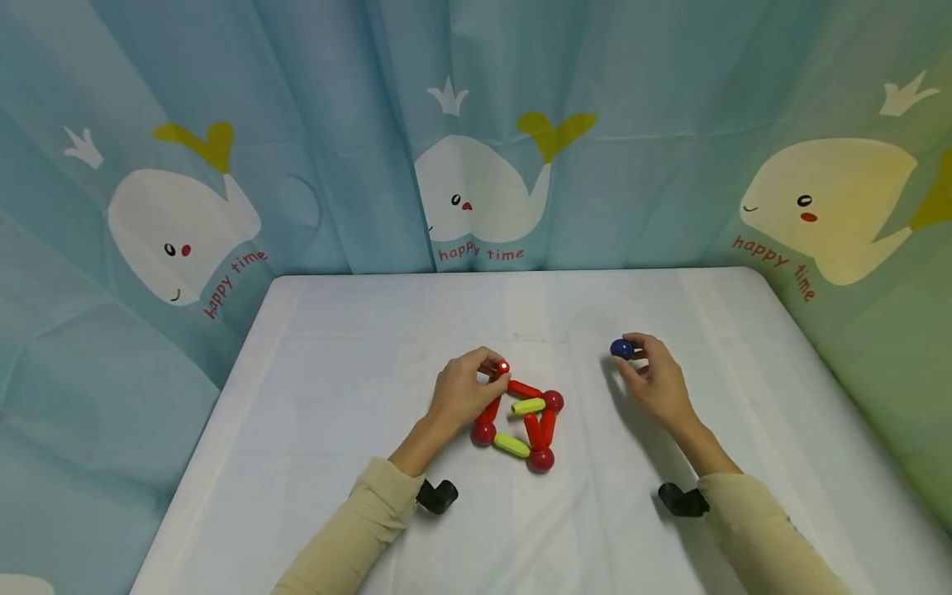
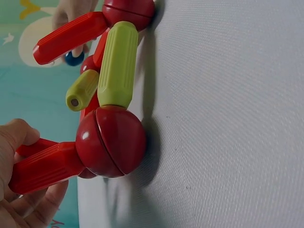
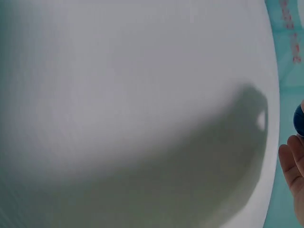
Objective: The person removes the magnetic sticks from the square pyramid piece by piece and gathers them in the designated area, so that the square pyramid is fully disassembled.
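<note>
My left hand [image 1: 457,395] pinches a red magnetic rod [image 1: 503,368] with a pale end, at the back left corner of a magnetic-toy frame. That corner is partly hidden by the fingers. Three red balls [image 1: 541,459] show at the other corners, joined by ribbed red rods [image 1: 525,388] and a yellow-green rod [image 1: 511,445]. Another yellow-green rod [image 2: 83,90] and a red rod [image 2: 71,38] stick up from balls, their far ends free. To the right, raised over the table, my right hand [image 1: 658,384] holds a blue ball [image 1: 621,349] between thumb and fingers.
A white cloth covers the table [image 1: 335,397]. Behind it hangs a blue-green curtain [image 1: 335,165] printed with whales. Black wrist-worn pieces [image 1: 439,497] show at both cuffs. The right arm's shadow [image 3: 213,152] falls across the cloth.
</note>
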{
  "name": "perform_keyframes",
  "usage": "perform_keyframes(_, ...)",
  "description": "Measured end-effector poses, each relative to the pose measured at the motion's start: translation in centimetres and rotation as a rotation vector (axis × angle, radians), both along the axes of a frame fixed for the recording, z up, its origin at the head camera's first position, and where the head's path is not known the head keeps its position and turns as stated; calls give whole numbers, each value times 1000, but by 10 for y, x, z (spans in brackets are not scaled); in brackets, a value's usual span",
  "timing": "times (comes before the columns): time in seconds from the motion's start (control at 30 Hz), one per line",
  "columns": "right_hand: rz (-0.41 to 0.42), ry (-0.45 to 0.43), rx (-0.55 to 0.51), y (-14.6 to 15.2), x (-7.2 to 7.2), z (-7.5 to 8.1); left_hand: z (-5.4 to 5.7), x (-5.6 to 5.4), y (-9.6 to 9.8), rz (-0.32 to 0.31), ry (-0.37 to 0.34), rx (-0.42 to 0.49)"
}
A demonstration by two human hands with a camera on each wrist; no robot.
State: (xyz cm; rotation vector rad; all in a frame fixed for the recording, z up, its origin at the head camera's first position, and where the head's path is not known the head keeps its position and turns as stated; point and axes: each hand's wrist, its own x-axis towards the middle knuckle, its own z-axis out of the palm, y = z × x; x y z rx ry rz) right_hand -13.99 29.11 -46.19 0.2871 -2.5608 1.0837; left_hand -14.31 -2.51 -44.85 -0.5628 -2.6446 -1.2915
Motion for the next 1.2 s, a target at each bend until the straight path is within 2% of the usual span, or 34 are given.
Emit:
perform_keyframes(0.13, -58, -75, 4, 23, -6, 2, -2, 0, 1, -1, 1, -4)
perform_keyframes(0.33, -153, -127, 37, 54, -21, 2, -3, -1, 1, -19, -12, -16)
perform_keyframes(0.53, -205, -197, 72, 65, -33, 1, -1, -2, 1, -25, 1, -11)
perform_keyframes(0.8, -245, -253, 126, 71, -39, -5, 1, -2, 0, -26, 3, -26)
perform_keyframes(1.0, -261, -206, 117, 66, -35, 0, 1, -2, -1, -8, -30, -14)
perform_keyframes(1.2, -287, -16, 70, 39, -17, 12, 1, -2, -3, 0, -87, 31)
